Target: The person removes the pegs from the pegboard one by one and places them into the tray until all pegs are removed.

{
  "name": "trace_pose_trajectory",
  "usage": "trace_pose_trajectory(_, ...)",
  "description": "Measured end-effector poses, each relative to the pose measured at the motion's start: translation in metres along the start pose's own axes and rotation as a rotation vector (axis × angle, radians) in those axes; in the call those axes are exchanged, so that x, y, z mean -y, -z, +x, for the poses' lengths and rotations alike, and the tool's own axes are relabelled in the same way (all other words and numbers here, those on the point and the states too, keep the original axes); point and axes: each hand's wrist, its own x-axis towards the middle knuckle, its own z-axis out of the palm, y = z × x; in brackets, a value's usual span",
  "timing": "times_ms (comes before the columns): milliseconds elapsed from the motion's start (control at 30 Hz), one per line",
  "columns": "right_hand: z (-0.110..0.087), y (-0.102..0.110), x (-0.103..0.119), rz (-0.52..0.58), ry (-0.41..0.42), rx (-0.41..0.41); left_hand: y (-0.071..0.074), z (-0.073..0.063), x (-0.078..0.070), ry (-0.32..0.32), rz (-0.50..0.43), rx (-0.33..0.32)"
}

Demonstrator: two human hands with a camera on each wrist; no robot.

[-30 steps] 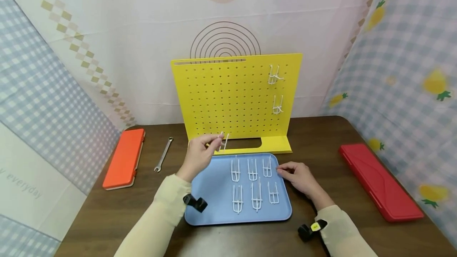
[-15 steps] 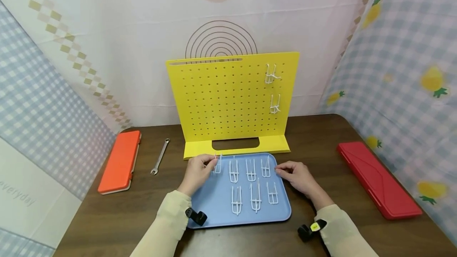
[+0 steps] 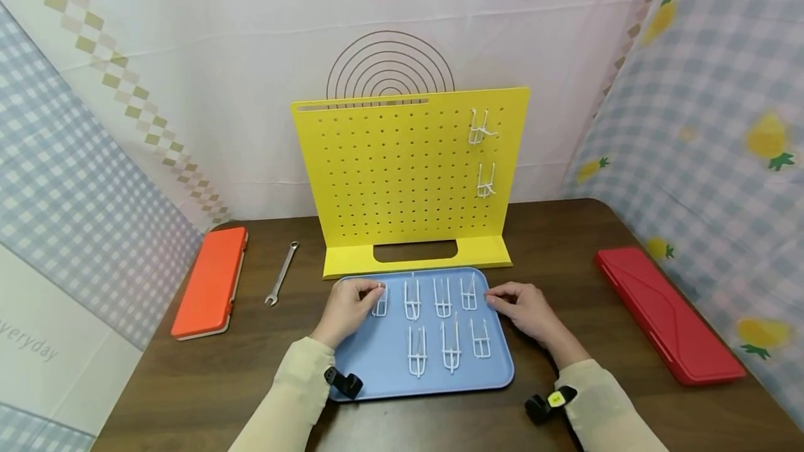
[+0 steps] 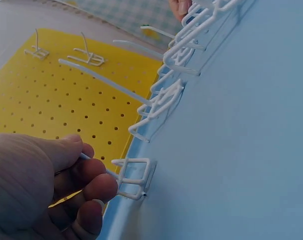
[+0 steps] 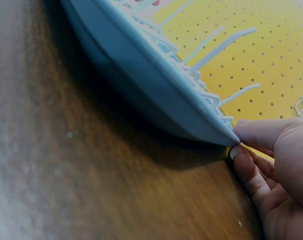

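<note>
At the back left of the blue tray [image 3: 377, 368], my left hand [image 3: 349, 307] pinches the prong of a white wire pegboard hook [image 4: 135, 172]. In the left wrist view this hook's looped frame meets the tray's surface. Several other white hooks [image 3: 442, 298] lie on the tray in two rows, prongs upward. My right hand [image 5: 276, 170] holds the tray's right rim between thumb and finger. Behind the tray stands a yellow pegboard [image 3: 402, 173], with an upper hook [image 3: 479, 131] and a lower hook [image 3: 486, 185] on its right side.
A combination wrench [image 3: 282, 274] and an orange case [image 3: 211, 283] lie on the brown table [image 3: 553, 243] to the left. Over on the right is a red case [image 3: 668, 316]. Patterned cloth [image 3: 251, 89] hangs behind and along both sides.
My left hand has brought the hook down from in front of the pegboard's base onto the tray's back left. My right hand stays at the tray's rim. The head view has shifted slightly.
</note>
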Motion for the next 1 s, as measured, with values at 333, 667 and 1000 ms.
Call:
trace_pose_trajectory(333, -0.0003, -0.0007, -0.0008, 0.004, -0.003, 0.0, -0.0061, 0.0001, 0.0057, -0.027, 0.027, 0.005)
trace_pose_trajectory(667, 0.0011, -0.0012, -0.0013, -0.008, 0.007, -0.011, -0.0061, 0.0009, 0.0058, -0.014, 0.013, 0.004)
trace_pose_trajectory(1000, 0.001, -0.0001, -0.0007, -0.006, 0.0, -0.002, -0.0075, 0.0016, 0.007, 0.003, 0.019, 0.014)
